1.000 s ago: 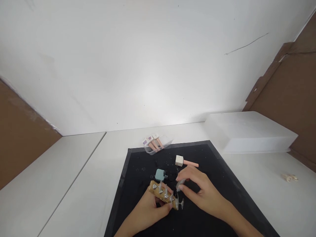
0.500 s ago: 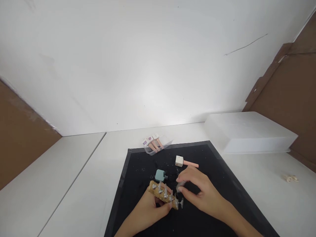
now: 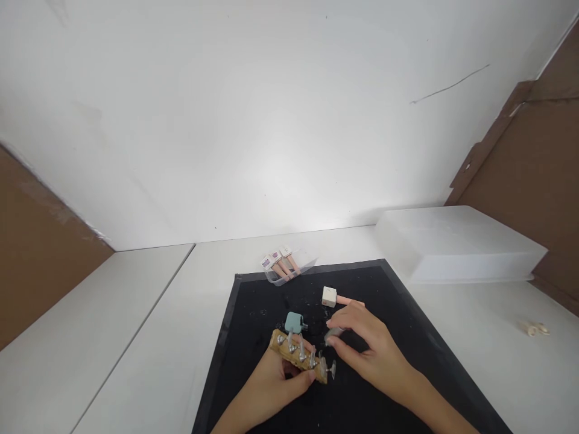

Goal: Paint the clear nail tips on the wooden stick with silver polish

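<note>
My left hand (image 3: pixel 270 389) grips a tan wooden block (image 3: pixel 296 357) with several small silver clips standing along its top, held over a black mat (image 3: pixel 253 307). My right hand (image 3: pixel 368 349) hovers just right of the block, its thumb and fingers pinched on a small grey piece (image 3: pixel 333 333) I cannot make out. Behind the block on the mat sits a teal bottle (image 3: pixel 294 321). Farther back lies a white-capped brush with a pink handle (image 3: pixel 337 297), partly hidden by my right fingers.
A clear packet of several pink-handled brushes (image 3: pixel 280 265) lies at the mat's far edge. A white plastic bin (image 3: pixel 452 244) stands upside down at the right. A small pale object (image 3: pixel 534 328) lies on the white table far right. Brown cardboard panels flank both sides.
My right hand has lifted slightly up and away from the block's right end, still pinching the small grey piece. My left hand has tipped the block a little.
</note>
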`<state>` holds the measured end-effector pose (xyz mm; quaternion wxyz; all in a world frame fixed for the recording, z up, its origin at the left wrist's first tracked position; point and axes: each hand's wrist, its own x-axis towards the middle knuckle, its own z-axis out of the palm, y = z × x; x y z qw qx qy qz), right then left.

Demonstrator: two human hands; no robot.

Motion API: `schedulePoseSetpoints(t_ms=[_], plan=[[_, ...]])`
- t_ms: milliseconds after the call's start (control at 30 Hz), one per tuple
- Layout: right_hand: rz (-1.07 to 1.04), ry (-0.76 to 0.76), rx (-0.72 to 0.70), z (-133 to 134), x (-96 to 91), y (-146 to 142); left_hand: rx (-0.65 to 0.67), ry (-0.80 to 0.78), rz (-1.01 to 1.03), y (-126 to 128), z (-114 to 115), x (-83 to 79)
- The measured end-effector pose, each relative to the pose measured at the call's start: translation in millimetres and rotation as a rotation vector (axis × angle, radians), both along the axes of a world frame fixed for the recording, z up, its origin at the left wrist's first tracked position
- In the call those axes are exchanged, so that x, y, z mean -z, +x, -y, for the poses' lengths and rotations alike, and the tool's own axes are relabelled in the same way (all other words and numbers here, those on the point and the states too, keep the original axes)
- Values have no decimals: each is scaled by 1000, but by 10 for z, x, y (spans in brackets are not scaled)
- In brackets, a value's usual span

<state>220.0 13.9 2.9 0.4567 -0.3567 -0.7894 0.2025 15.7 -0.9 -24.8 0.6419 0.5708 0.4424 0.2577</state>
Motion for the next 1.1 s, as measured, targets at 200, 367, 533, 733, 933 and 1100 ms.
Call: schedulePoseSetpoints(t_ms=[200,367,533,733,933,1100], plan=[[-85,-36,-51,24,-52,14,-21,-8,1,13,-19,-12],[-28,-24,-59,19,-39,0,7,-22,25,16,-8,-27],[-58,94,49,-2,3,20,-6,-11,13,10,-3,-4],[-18,-2,-102,9,-37,15,21,-16,20,31,-14,-19],[-27,77,64,-24,23,20,17,-18,8,18,-8,2],[-60,-42,-88,-1,-52,24,20,-9,16,32,-6,-28]])
